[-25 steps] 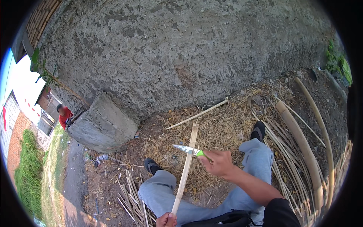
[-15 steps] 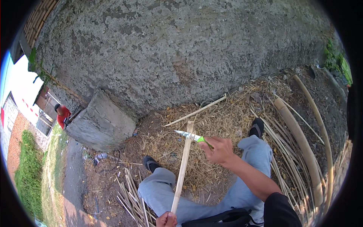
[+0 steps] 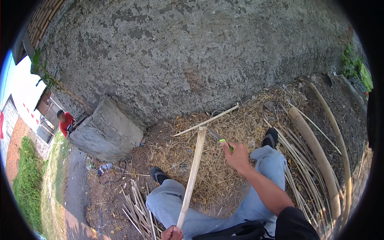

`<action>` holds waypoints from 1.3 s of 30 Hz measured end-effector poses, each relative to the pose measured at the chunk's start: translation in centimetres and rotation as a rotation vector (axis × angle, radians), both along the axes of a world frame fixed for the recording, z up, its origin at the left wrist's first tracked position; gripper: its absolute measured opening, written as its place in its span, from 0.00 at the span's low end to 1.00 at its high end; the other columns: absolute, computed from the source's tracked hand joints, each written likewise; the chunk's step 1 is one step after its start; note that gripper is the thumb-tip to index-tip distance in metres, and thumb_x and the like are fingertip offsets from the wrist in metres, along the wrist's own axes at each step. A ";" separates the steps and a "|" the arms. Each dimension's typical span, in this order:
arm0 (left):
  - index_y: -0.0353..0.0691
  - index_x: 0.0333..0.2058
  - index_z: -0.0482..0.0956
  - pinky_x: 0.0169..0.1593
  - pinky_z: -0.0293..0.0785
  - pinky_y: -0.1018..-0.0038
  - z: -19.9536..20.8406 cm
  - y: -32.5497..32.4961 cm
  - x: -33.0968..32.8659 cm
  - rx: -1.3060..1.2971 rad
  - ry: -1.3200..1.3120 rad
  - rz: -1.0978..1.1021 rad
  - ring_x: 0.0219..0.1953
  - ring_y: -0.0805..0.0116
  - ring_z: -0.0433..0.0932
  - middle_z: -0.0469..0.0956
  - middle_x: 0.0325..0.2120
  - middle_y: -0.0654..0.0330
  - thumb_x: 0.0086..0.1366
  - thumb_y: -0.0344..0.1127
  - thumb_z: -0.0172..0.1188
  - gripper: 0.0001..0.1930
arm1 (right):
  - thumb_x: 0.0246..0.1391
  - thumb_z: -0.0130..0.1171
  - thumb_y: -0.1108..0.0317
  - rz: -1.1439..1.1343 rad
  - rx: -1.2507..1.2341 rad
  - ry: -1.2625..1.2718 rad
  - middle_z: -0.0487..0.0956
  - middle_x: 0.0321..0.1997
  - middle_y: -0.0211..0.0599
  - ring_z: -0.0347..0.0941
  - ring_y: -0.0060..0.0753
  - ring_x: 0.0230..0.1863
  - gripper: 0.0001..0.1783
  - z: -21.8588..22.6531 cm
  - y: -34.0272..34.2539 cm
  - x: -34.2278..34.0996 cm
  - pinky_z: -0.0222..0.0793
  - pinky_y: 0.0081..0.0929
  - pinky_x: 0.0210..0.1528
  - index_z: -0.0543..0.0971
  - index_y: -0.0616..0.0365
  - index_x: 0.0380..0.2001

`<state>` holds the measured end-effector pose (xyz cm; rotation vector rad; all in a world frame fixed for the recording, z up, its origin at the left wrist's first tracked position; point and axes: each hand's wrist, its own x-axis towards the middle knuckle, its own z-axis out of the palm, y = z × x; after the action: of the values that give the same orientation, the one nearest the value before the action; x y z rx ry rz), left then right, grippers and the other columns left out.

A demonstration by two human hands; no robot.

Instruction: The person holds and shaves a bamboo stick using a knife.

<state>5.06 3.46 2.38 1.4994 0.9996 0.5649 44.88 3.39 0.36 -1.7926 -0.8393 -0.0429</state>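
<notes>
fingers: clenched round knife (image 3: 222,140) in right hand (image 3: 237,156); in left hand (image 3: 172,233), grasping near end of wooden strip (image 3: 193,173) slanting away lengthwise, ending beyond and left of right fingers, nearer to these.

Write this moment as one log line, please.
left hand: holds pale strip, near end | right hand: holds green-handled knife, blade by strip's far end | ground: dry straw

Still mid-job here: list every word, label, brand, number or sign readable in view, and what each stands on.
None can be read.
Knife in the right hand: no legible marking.
Pale strip in the left hand: none seen.
Rough wall: none seen.
Litter near the concrete block: too small to tell.
</notes>
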 end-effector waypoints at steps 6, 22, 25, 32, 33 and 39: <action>0.45 0.21 0.69 0.17 0.51 0.81 0.3 1.0 0.5 -0.051 0.012 0.090 0.15 0.84 0.56 0.61 0.13 0.73 0.72 0.39 0.49 0.17 | 0.65 0.54 0.54 0.030 0.157 0.622 0.62 0.11 0.21 0.51 0.14 0.13 0.23 -1.6 -0.8 1.4 0.46 0.25 0.17 0.84 0.65 0.31; 0.41 0.22 0.73 0.21 0.52 0.80 0.4 4.2 2.0 -0.020 0.160 -0.005 0.18 0.83 0.57 0.63 0.15 0.73 0.69 0.35 0.51 0.14 | 0.54 0.68 0.64 0.228 0.392 0.961 0.79 0.30 0.33 0.53 0.09 0.12 0.17 0.0 -0.5 0.7 0.46 0.16 0.13 0.79 0.64 0.43; 0.41 0.23 0.73 0.21 0.52 0.80 1.0 3.8 2.7 -0.019 0.165 -0.011 0.18 0.83 0.57 0.63 0.15 0.73 0.69 0.35 0.51 0.13 | 0.54 0.68 0.65 0.247 0.481 0.989 0.80 0.32 0.34 0.55 0.08 0.13 0.22 0.6 -0.4 0.9 0.47 0.15 0.13 0.78 0.66 0.48; 0.41 0.24 0.73 0.20 0.52 0.81 0.9 3.5 2.5 -0.041 0.186 -0.013 0.17 0.83 0.58 0.62 0.15 0.73 0.69 0.35 0.51 0.13 | 0.54 0.68 0.65 0.287 0.410 0.916 0.82 0.33 0.35 0.56 0.09 0.14 0.23 -0.1 0.0 1.1 0.48 0.15 0.14 0.76 0.68 0.50; 0.41 0.24 0.73 0.20 0.52 0.81 0.8 3.6 2.3 -0.041 0.186 -0.012 0.17 0.83 0.58 0.62 0.15 0.73 0.69 0.35 0.51 0.13 | 0.54 0.68 0.65 0.279 0.394 0.952 0.82 0.32 0.36 0.56 0.09 0.13 0.21 -0.1 0.1 1.1 0.49 0.15 0.14 0.77 0.67 0.47; 0.42 0.23 0.71 0.20 0.52 0.80 1.4 3.3 2.3 -0.010 0.224 -0.062 0.17 0.83 0.58 0.62 0.15 0.74 0.71 0.37 0.51 0.15 | 0.57 0.65 0.64 0.318 0.365 0.966 0.82 0.31 0.38 0.55 0.10 0.13 0.13 -0.4 0.3 1.2 0.49 0.16 0.14 0.79 0.63 0.38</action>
<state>7.32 6.80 3.74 1.6036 1.1212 0.3524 46.07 3.67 -0.03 -1.1031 -0.3541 0.7684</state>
